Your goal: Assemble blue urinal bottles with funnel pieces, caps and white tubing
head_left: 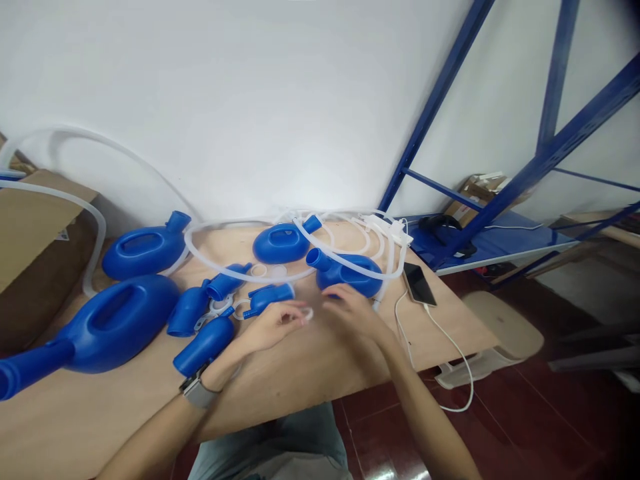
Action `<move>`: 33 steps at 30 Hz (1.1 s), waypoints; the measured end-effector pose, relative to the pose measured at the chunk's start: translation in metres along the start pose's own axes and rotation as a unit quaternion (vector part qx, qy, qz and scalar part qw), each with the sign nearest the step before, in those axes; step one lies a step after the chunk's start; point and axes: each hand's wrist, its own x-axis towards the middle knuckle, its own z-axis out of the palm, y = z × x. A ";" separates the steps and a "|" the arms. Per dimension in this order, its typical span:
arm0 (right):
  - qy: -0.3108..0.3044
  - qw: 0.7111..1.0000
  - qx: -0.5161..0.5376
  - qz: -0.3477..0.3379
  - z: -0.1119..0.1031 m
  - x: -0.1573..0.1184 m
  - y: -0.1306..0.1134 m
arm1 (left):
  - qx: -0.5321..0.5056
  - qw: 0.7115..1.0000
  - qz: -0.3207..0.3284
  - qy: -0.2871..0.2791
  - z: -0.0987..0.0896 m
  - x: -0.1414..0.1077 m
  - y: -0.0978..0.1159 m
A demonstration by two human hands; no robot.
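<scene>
My left hand (277, 325), with a watch on its wrist, pinches a small white ring (308, 313) above the table's middle. To its right, my right hand (351, 308) has its fingers apart, holding nothing, in front of a blue bottle (367, 267) with an open neck. Just behind my left hand lies a blue spouted piece (270, 298). Several more blue pieces, one of them a cup-like piece (187, 312), lie to the left among white rings (243, 309). Another blue bottle (280, 244) rests farther back.
Clear tubing (220, 265) loops across the wooden table (300, 373). Two large blue bottles (120, 323) and a cardboard box (45, 207) are at left. A phone (419, 285) with a white cable, a stool (500, 323) and a blue shelf frame (435, 100) stand at right.
</scene>
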 end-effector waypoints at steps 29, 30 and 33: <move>0.130 0.983 -0.105 0.070 -0.016 0.031 0.060 | 0.173 0.982 0.078 -0.003 -0.023 0.101 0.028; 0.134 0.983 -0.110 0.066 -0.014 0.029 0.056 | 0.122 0.990 0.062 0.028 -0.016 0.101 0.027; 0.135 0.982 -0.117 0.063 -0.010 0.023 0.049 | 0.005 0.990 0.022 0.136 0.002 0.100 0.022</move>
